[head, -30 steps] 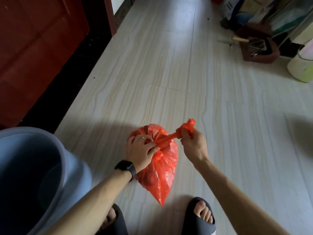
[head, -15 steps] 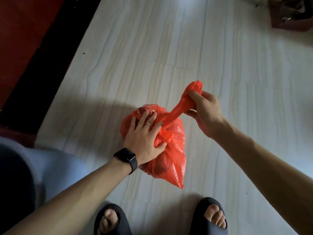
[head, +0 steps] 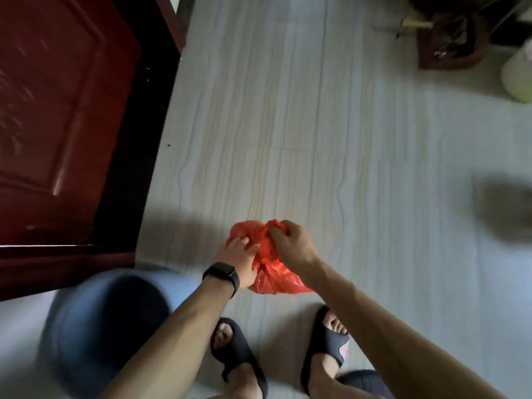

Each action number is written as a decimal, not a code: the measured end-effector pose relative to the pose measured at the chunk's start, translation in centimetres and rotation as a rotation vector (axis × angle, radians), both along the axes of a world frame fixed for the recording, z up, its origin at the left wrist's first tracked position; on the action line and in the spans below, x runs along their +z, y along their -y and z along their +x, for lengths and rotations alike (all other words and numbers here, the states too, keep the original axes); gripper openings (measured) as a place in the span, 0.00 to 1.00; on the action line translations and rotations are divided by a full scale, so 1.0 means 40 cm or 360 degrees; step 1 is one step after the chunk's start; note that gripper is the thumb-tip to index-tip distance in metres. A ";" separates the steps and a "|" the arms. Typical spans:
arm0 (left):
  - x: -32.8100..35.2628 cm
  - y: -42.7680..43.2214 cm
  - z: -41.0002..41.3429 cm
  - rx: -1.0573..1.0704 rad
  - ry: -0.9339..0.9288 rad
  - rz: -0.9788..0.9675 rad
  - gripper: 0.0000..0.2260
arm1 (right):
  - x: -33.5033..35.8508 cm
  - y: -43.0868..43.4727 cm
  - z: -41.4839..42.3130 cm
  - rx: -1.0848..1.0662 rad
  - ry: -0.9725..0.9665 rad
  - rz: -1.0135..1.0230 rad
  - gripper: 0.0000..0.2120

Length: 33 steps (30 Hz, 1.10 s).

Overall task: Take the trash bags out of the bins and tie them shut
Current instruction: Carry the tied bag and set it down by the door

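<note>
A small, full red trash bag [head: 272, 279] hangs in the air above the pale floor, held between both hands. My left hand [head: 239, 259], with a black watch on the wrist, presses on the bag's top left side. Against the bunched neck of the bag my right hand [head: 292, 244] is closed, fingers pinching the twisted plastic. The knot area is hidden between the fingers. A blue-grey bin [head: 103, 321] stands blurred at the lower left, beside my left forearm.
A dark red door [head: 57, 110] and its black threshold fill the left side. At the far right stand a brown box [head: 449, 41] and a pale green container [head: 518, 73]. My feet in black slippers [head: 239, 358] stand below the bag on the tiled floor [head: 316, 139].
My right hand has brought the stretched bag neck down from up-right to the top of the bag, close to my left hand. The view has swung, so the door and bin show again.
</note>
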State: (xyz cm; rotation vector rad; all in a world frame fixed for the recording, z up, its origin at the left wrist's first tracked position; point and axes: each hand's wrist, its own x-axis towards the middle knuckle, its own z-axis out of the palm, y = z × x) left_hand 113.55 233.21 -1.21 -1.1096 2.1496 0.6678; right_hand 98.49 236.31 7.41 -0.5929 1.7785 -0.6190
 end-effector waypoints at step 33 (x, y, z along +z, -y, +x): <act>1.966 -0.259 -1.531 -0.1100 -0.1238 -0.0416 0.23 | 1.808 -0.715 -1.196 -0.1751 -0.0718 -0.0801 0.07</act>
